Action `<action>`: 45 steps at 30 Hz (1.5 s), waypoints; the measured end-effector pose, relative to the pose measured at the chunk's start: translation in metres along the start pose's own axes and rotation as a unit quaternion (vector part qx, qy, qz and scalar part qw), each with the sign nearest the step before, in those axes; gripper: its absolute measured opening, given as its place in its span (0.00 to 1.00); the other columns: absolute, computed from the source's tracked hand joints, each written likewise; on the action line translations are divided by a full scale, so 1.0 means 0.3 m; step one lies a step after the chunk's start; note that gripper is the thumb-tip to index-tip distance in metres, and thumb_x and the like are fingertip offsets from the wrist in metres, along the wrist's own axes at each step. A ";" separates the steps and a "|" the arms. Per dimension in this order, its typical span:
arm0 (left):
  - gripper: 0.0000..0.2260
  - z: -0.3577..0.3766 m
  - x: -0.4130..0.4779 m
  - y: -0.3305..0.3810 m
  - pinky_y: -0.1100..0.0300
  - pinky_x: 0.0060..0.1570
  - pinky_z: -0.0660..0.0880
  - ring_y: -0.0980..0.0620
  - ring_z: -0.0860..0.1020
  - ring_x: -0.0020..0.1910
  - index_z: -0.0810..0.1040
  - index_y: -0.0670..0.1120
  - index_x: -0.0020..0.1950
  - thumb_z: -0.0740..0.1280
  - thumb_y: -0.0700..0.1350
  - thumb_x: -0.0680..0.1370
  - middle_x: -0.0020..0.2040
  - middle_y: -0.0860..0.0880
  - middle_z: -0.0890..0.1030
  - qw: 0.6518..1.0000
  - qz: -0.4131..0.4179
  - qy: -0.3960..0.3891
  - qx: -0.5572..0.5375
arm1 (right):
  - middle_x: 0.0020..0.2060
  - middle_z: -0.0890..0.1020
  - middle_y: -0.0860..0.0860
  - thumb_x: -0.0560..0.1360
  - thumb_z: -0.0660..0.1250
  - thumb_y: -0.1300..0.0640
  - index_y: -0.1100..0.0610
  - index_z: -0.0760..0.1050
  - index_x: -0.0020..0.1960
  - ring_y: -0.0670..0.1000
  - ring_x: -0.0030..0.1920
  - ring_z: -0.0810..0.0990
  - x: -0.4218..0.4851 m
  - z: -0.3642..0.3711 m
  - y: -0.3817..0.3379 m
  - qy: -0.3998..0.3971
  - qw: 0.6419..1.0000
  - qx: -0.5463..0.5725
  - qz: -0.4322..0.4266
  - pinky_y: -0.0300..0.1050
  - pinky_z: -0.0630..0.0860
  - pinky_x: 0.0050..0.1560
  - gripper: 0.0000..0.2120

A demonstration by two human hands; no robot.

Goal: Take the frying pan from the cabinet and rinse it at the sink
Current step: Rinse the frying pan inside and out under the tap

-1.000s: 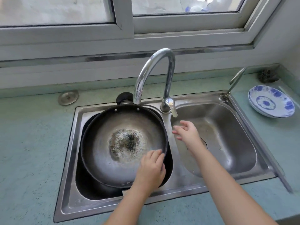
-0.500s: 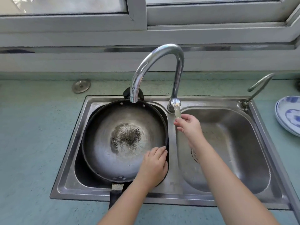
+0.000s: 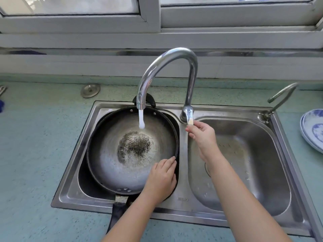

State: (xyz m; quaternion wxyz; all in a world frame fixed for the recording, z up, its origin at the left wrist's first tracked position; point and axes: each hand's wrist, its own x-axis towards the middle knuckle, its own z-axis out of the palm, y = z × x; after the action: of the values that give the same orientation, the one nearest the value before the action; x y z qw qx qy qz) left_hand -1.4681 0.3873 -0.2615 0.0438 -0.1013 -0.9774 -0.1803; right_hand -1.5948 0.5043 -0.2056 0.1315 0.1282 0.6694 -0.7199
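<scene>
A dark frying pan (image 3: pixel 108 154) with a burnt patch in its middle lies in the left basin of the steel double sink (image 3: pixel 183 203). Its black handle points toward me over the sink's front edge. My left hand (image 3: pixel 161 179) grips the pan's near right rim. My right hand (image 3: pixel 202 135) pinches the lever (image 3: pixel 189 117) of the curved chrome tap (image 3: pixel 164 67). A white stream of water (image 3: pixel 141 119) falls from the spout into the pan's far side.
The right basin (image 3: pixel 253 163) holds only a drain. A small second tap (image 3: pixel 281 95) stands at the sink's far right corner. Blue-and-white plates (image 3: pixel 312 130) sit on the green counter at right. A round metal cap (image 3: pixel 90 90) lies behind the sink, under the window.
My right hand reached up and took hold of the tap lever, and water now runs into the pan. My left hand stayed on the pan's rim.
</scene>
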 end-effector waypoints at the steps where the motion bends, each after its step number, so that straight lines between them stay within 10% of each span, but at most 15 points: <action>1: 0.20 -0.002 0.000 0.003 0.60 0.40 0.79 0.48 0.83 0.44 0.83 0.39 0.49 0.77 0.38 0.58 0.52 0.45 0.84 1.000 -0.004 -0.001 0.001 | 0.41 0.77 0.54 0.74 0.65 0.66 0.68 0.71 0.62 0.51 0.46 0.76 0.003 -0.002 -0.004 -0.004 1.000 -0.002 0.002 0.38 0.73 0.47 0.16; 22: 0.21 -0.120 -0.214 -0.032 0.43 0.49 0.79 0.38 0.80 0.53 0.79 0.33 0.54 0.72 0.29 0.62 0.55 0.35 0.81 0.997 -0.047 0.044 -0.038 | 0.57 0.77 0.55 0.75 0.64 0.61 0.61 0.69 0.64 0.50 0.55 0.75 -0.357 0.032 0.156 0.023 0.966 -0.241 -0.095 0.44 0.71 0.59 0.18; 45: 0.28 -0.145 -0.717 -0.072 0.54 0.71 0.55 0.48 0.55 0.74 0.53 0.43 0.75 0.60 0.46 0.77 0.75 0.44 0.57 0.956 -0.259 -0.039 -0.135 | 0.52 0.77 0.52 0.75 0.63 0.60 0.59 0.71 0.63 0.47 0.50 0.75 -0.834 0.312 0.455 -0.050 0.940 -0.334 -0.050 0.38 0.70 0.53 0.16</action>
State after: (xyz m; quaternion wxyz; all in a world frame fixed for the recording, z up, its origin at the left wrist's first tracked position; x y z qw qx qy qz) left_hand -1.2608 0.3128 -0.2546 -0.0567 0.1435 -0.9377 -0.3113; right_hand -1.3130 0.4058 -0.2356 0.1635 0.0069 0.8692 -0.4665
